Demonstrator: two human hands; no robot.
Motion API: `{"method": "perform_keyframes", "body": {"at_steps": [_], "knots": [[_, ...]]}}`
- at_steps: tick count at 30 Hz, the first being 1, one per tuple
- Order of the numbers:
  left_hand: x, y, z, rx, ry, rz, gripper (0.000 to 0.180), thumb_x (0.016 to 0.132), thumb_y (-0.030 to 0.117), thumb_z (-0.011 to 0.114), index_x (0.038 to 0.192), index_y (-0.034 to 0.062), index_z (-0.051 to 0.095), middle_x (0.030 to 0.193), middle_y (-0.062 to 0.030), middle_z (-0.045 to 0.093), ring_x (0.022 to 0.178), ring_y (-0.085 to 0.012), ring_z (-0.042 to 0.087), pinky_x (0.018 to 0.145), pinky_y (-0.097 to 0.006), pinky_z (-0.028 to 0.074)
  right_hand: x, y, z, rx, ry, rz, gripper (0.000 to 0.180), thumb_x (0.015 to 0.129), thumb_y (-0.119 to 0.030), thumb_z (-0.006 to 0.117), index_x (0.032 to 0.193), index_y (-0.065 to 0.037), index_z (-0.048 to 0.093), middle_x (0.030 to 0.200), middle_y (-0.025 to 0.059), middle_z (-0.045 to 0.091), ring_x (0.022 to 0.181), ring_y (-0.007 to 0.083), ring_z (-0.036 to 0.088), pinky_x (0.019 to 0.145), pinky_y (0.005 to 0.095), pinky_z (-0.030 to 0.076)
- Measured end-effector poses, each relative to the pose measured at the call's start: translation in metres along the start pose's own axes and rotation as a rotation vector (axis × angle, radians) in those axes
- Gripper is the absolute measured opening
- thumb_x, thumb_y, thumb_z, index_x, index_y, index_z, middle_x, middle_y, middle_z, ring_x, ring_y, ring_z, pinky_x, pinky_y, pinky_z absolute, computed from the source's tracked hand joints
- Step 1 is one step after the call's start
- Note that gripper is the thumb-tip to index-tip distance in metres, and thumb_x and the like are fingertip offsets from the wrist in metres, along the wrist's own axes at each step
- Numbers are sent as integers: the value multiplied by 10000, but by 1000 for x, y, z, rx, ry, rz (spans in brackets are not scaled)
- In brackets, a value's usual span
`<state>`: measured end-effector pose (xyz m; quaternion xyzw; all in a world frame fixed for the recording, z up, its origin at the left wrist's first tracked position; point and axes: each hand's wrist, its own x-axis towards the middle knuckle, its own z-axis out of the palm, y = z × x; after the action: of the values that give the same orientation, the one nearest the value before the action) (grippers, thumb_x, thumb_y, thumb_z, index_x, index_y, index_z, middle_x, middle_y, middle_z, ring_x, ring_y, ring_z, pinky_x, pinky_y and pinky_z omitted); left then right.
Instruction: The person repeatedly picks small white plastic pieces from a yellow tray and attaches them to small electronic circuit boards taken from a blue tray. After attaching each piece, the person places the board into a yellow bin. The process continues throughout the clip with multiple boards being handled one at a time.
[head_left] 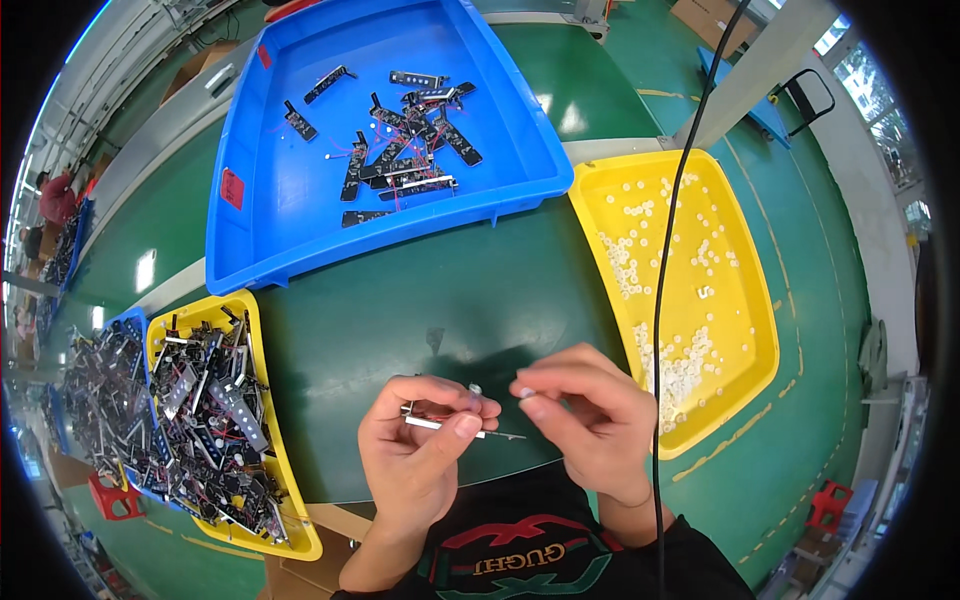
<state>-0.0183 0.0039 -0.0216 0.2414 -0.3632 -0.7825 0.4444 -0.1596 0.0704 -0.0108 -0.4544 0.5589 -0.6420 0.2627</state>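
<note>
My left hand (408,462) is closed around a small circuit board assembly (425,422) with a white strip and red wires. A thin end of it sticks out to the right past my thumb. At the tips of the same fingers stands a small whitish, shiny part (475,390). Just to the right, my right hand (595,415) pinches a tiny white piece (526,393) between thumb and forefinger. The two hands are close but apart, above the near edge of the green table (400,310).
A blue tray (270,190) at the back holds several black circuit boards with wires. A yellow bin (255,345) at left is heaped with more, beside another full blue bin (135,320). Small white rings lie in the right yellow tray (745,330). A black cable (665,250) hangs across it.
</note>
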Motion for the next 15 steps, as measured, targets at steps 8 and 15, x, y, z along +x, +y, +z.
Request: {"method": "perform_keyframes", "body": {"at_steps": [8,15], "knots": [[-2,3,-7,76,9,58,155,819,-64,612,956,-29,548,895,-144,610,727,-185,625,651,-312,553,2,6,17,119,-29,80,202,761,77,681,946,-4,673,875,71,623,587,53,504,517,194,384],[2,8,-2,-62,89,-45,226,786,-85,639,976,-16,539,936,-124,607,795,-175,625,704,-301,534,0,1,16,114,-36,148,202,766,72,680,950,-12,674,873,59,622,571,44,497,503,195,374]]}}
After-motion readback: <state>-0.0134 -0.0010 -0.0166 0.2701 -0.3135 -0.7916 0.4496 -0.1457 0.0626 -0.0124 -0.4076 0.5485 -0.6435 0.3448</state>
